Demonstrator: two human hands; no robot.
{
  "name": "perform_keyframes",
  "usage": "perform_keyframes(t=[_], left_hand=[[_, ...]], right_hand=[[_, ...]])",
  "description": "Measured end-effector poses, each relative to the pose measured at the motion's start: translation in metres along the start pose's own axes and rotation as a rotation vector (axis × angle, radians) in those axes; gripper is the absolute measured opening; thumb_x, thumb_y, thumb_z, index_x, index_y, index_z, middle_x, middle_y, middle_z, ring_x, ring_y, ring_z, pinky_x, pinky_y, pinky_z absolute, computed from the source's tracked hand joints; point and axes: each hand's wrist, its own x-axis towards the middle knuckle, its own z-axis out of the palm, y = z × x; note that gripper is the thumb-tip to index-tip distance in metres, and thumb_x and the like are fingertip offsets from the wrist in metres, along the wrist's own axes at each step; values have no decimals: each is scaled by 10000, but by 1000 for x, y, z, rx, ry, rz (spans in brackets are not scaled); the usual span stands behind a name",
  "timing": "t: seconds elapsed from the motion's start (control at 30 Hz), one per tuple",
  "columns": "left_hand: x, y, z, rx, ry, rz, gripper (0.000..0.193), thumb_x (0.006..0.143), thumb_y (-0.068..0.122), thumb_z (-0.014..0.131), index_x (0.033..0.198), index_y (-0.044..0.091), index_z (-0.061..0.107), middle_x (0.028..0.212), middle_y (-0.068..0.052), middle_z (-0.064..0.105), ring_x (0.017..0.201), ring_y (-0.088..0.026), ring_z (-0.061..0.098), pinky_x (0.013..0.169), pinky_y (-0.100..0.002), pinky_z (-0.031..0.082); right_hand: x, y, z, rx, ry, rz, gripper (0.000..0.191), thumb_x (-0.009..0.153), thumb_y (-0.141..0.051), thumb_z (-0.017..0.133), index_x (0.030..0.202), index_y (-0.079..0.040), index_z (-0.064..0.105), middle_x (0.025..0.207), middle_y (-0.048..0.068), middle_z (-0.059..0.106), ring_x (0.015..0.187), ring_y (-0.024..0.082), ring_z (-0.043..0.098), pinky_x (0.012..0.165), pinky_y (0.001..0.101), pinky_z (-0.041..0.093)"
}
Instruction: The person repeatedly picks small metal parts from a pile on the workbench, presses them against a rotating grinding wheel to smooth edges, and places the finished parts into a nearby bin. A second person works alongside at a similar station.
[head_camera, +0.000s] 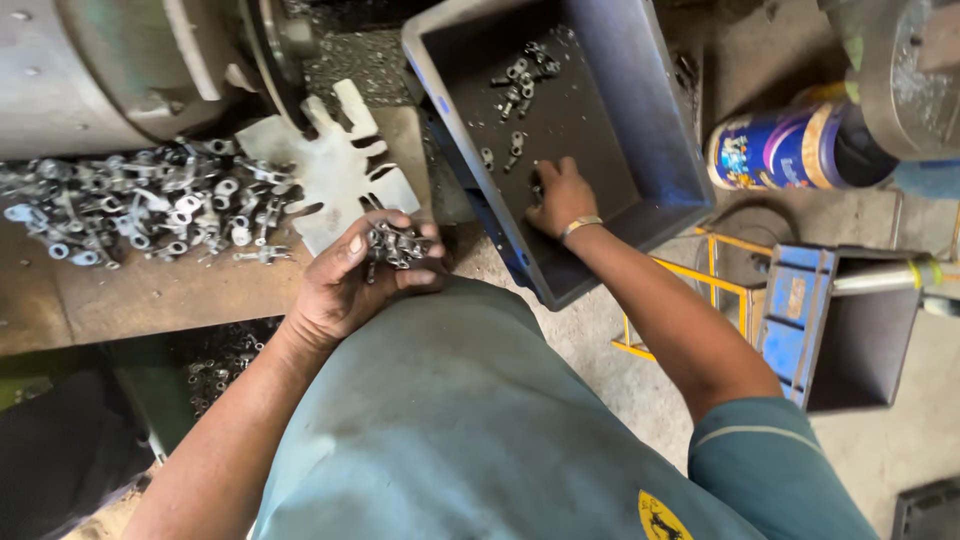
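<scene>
Left hand (345, 280) is cupped and clamped on a bunch of small metal parts (395, 245), fingers curled over them, held just above the person's teal shirt (450, 420) and near the edge of the brown surface (150, 295). Right hand (560, 198) is down inside the blue-grey crate (650, 110), palm down on the crate floor with fingers bent; cannot tell whether it grips anything, though 1 small part shows at its fingertips. A thin bracelet (580, 226) sits on that wrist. The 2 hands are well apart.

More loose parts (520, 80) lie scattered toward the far end of the crate. On the surface, left of the held bunch, a big heap of the same metal parts (140, 205) spreads below a grey machine housing (110, 70). A flat slotted metal plate (335, 165) lies between the heap and the crate. Some parts also sit in a dark bin (215, 365) under the surface.

Right of the crate: a blue and yellow can (775, 148) on its side, a yellow frame (720, 290), and a blue open box (835, 325) on the concrete floor.
</scene>
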Motion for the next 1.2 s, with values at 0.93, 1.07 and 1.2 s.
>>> perform_keyframes(t=[0.93,1.07,1.2], left_hand=[[61,0,6,231,-89,-485,435,848,-25,714,1255,45,577,1246,-130,647,1141,-308,694,958,-457,601],[54,12,1,256,-10,-339,386,898,-66,689,1256,26,582,1242,-154,661,1105,-308,688,939,-459,610],[20,26,-14,10,91,-119,332,938,-46,667,1245,50,585,1237,-147,649,1091,-319,686,869,-480,617]], right_hand=[[-23,7,-36,-283,-456,-170,350,877,-227,697,1208,-128,648,1206,215,641,1081,415,658,905,501,539],[-12,4,-42,-266,-483,-186,465,822,-227,686,1276,-140,633,1208,209,652,1089,415,655,930,496,529],[-6,6,-34,-165,-398,-229,534,765,-358,758,1237,-128,665,1137,198,713,1081,409,666,929,492,531]])
